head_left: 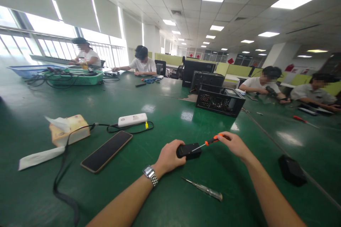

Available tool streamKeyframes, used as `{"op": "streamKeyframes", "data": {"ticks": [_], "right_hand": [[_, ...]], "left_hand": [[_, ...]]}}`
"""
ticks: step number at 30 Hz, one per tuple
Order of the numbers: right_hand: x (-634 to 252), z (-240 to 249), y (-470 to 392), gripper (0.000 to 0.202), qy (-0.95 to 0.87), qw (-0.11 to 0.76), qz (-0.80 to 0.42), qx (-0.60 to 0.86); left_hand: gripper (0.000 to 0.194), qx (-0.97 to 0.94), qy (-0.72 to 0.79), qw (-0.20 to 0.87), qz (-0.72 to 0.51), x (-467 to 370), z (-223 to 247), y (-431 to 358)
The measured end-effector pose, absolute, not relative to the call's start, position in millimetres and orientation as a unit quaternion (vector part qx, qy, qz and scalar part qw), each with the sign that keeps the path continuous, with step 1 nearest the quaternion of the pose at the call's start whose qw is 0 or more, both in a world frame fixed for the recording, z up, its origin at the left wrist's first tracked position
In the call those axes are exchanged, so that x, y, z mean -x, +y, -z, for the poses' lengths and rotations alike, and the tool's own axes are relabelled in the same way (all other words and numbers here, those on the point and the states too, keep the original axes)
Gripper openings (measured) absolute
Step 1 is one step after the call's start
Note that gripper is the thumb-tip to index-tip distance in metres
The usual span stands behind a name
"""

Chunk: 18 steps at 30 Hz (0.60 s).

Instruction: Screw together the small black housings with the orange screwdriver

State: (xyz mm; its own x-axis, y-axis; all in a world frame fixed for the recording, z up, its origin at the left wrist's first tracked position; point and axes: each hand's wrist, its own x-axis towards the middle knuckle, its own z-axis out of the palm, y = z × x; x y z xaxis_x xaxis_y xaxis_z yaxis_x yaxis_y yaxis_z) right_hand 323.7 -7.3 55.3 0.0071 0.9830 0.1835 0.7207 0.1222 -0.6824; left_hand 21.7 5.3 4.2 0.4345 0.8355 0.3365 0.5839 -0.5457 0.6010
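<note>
My left hand (170, 156) is closed around the left end of a small black box-shaped device (193, 150) lying on the green table. In my right hand (236, 143) is an orange-and-black screwdriver (212, 139), gripped by its handle. Its shaft slants down to the left, and the tip meets the top of the black device. What the tip sits in is too small to make out. Closer to me lies a second screwdriver (205, 188) with a clear handle, apart from both hands.
Left of my hands are a phone (108, 150), a white power bank (132, 120) with a cable and a tissue pack (70, 131). Another black box (292, 171) lies at right. Farther back stand a black computer case (220, 101) and a green basket (71, 78) of cables. Several people sit around the table.
</note>
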Motion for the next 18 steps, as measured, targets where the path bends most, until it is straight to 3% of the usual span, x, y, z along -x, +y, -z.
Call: {"op": "streamKeyframes", "data": {"ticks": [6, 11, 16, 18], "right_hand": [[-336.9, -12.1, -2.4, 0.033, -0.711, 0.270, -0.223, 0.610], [-332.4, -26.3, -9.2, 0.030, -0.712, 0.231, -0.165, 0.642], [-278.2, -57.8, -46.0, 0.032, -0.754, 0.025, -0.229, 0.615], [-247.3, -61.0, -60.4, 0.034, -0.774, -0.033, -0.200, 0.601]], "left_hand": [[0.037, -0.818, 0.455, 0.195, -0.294, -20.3, -10.9, 2.5], [0.039, -0.821, 0.451, 0.196, -0.291, -20.7, -9.5, 2.4], [0.039, -0.827, 0.435, 0.192, -0.301, -19.9, -4.4, 3.4], [0.038, -0.827, 0.434, 0.193, -0.302, -19.0, -3.7, 3.7]]}}
